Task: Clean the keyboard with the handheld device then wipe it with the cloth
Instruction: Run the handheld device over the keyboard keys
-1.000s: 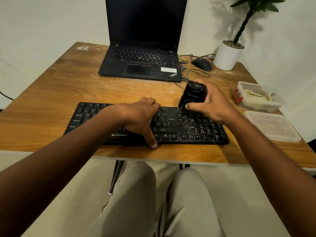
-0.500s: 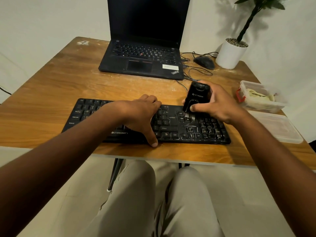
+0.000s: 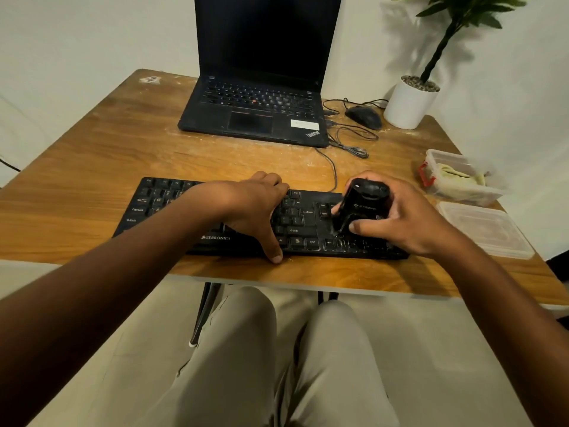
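Note:
A black keyboard (image 3: 301,232) lies along the front edge of the wooden table (image 3: 101,167). My left hand (image 3: 252,208) rests flat across its middle, thumb on the front rim. My right hand (image 3: 397,217) grips a black handheld cleaning device (image 3: 360,204), tilted with its lower end on the keys at the keyboard's right part, near the arrow keys. A pale cloth (image 3: 458,177) lies inside an open clear plastic box (image 3: 443,186) at the table's right edge.
An open black laptop (image 3: 255,112) stands at the back centre, with a black mouse (image 3: 363,117) and tangled cables to its right. A white plant pot (image 3: 406,106) stands at the back right. A clear lid (image 3: 483,226) lies right of the keyboard.
My right hand has slid the device rightward and toward me along the keyboard, from the upper keys to the arrow keys. My left hand has stayed on the keyboard.

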`<control>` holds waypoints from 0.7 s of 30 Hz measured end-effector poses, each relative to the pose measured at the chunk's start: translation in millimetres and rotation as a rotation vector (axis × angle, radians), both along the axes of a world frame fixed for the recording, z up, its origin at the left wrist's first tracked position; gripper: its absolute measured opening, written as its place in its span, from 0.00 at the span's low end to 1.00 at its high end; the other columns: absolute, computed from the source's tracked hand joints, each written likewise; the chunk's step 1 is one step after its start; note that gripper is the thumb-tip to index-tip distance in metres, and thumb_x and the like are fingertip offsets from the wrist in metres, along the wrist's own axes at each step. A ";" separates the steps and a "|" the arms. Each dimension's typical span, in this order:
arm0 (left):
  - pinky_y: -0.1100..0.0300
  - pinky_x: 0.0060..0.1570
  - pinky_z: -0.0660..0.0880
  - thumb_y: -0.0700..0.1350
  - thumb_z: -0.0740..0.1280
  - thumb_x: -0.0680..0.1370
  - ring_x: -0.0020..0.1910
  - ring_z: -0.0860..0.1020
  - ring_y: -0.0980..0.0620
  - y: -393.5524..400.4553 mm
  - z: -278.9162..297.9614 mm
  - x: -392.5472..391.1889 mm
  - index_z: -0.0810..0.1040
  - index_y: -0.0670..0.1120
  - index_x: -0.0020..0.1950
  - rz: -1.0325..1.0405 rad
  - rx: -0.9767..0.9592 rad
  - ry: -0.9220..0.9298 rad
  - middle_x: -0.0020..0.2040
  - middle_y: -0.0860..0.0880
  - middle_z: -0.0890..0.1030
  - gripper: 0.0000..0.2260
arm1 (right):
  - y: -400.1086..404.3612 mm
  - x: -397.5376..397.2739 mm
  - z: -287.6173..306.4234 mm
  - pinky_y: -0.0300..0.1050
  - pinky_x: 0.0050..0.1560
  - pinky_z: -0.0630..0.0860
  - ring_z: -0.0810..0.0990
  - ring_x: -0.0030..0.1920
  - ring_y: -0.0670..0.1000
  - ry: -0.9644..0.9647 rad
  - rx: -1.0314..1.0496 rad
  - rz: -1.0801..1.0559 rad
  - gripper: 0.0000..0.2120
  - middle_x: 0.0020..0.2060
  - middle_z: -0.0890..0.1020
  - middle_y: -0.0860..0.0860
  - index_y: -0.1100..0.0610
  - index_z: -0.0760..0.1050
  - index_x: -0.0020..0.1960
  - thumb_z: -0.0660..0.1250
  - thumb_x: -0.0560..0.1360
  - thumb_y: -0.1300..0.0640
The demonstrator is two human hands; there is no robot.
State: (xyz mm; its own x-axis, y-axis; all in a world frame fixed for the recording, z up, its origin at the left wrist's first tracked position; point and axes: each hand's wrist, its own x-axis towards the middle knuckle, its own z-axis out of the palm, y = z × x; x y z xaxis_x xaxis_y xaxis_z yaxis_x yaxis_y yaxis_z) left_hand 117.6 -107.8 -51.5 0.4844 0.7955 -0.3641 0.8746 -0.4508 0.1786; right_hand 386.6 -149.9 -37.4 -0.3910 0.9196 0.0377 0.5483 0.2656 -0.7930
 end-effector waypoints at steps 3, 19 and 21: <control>0.45 0.75 0.65 0.65 0.81 0.60 0.75 0.58 0.49 0.2 0.8 0.5 0.52 0.49 0.83 -0.005 0.004 0.007 0.77 0.51 0.59 0.60 | 1.5 0.8 6.7 0.45 0.58 0.81 0.84 0.57 0.47 0.068 0.024 -0.038 0.23 0.53 0.86 0.46 0.56 0.75 0.62 0.74 0.71 0.72; 0.46 0.75 0.64 0.65 0.81 0.61 0.76 0.57 0.49 -0.5 0.4 0.0 0.51 0.49 0.83 -0.001 -0.004 -0.001 0.77 0.51 0.58 0.60 | 12.7 8.5 4.4 0.57 0.65 0.78 0.83 0.59 0.49 0.043 0.025 -0.129 0.25 0.55 0.85 0.49 0.51 0.75 0.63 0.78 0.70 0.64; 0.45 0.75 0.65 0.65 0.81 0.60 0.75 0.58 0.49 0.5 -0.6 -0.1 0.52 0.50 0.82 -0.001 -0.005 0.000 0.76 0.51 0.59 0.60 | 7.7 3.5 -2.9 0.52 0.62 0.80 0.83 0.57 0.45 0.037 0.020 -0.116 0.24 0.53 0.85 0.45 0.51 0.75 0.62 0.77 0.71 0.68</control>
State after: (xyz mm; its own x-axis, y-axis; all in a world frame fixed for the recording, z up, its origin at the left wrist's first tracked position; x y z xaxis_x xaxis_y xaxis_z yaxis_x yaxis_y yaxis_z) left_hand 117.5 -107.3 -52.1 0.4852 0.7933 -0.3678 0.8741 -0.4508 0.1807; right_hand 390.1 -142.2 -40.3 -0.2796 0.9577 0.0687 0.5463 0.2175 -0.8088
